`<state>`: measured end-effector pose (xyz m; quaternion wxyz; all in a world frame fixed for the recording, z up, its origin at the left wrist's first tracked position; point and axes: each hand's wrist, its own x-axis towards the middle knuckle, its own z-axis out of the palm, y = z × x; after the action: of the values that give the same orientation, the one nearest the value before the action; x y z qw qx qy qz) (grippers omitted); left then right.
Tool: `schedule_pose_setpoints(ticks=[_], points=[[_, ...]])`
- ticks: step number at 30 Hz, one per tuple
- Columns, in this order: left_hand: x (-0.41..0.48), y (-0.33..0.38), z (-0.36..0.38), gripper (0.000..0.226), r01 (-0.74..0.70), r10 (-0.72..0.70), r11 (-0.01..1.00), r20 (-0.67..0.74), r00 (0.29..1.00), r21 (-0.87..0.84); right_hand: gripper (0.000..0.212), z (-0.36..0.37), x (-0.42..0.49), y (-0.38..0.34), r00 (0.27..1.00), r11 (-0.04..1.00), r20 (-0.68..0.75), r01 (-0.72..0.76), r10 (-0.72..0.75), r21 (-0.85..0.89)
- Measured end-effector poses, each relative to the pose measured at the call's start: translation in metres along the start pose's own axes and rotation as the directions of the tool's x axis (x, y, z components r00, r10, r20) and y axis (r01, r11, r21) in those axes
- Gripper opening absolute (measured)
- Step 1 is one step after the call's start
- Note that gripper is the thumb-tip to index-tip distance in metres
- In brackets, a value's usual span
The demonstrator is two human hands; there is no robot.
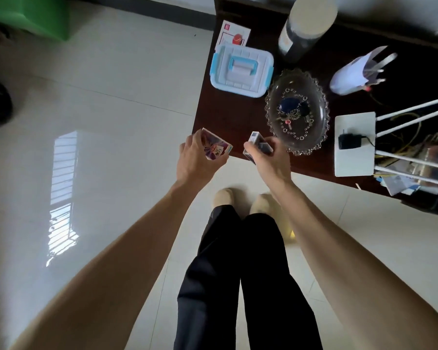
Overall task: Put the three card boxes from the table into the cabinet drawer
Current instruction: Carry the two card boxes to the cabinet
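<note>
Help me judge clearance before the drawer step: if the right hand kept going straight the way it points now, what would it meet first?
Probably the glass dish, just beyond the right hand and the dark card box it grips. Depth is unclear from one view, so it might pass above the rim.

no readable text, card box prints blurred

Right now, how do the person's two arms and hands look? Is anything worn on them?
Both arms are bare from the fingers up to the edge of the picture: no sleeves, gloves or bracelets show. The left hand and the right hand carry no ring or watch that I can see. No marks or tattoos are visible on the forearms. Lower down, the person wears black trousers and beige shoes.
</note>
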<state>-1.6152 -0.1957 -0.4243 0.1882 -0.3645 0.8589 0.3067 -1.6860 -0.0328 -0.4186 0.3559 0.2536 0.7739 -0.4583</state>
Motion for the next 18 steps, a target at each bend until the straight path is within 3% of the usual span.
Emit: schedule_pose_setpoints(ticks=[6,18], points=[[0.077,-0.045,0.052,0.094,-0.198,0.204,0.961,-0.014,0.979,0.196,0.070,0.072,0.072,0.020,0.991,0.983,-0.130,0.012,-0.036,-0.181],[0.119,-0.065,0.108,0.086,-0.337,0.373,0.906,-0.106,0.922,0.255,0.068,0.118,0.127,0.033,0.925,0.910,-0.352,-0.019,-0.141,-0.414]])
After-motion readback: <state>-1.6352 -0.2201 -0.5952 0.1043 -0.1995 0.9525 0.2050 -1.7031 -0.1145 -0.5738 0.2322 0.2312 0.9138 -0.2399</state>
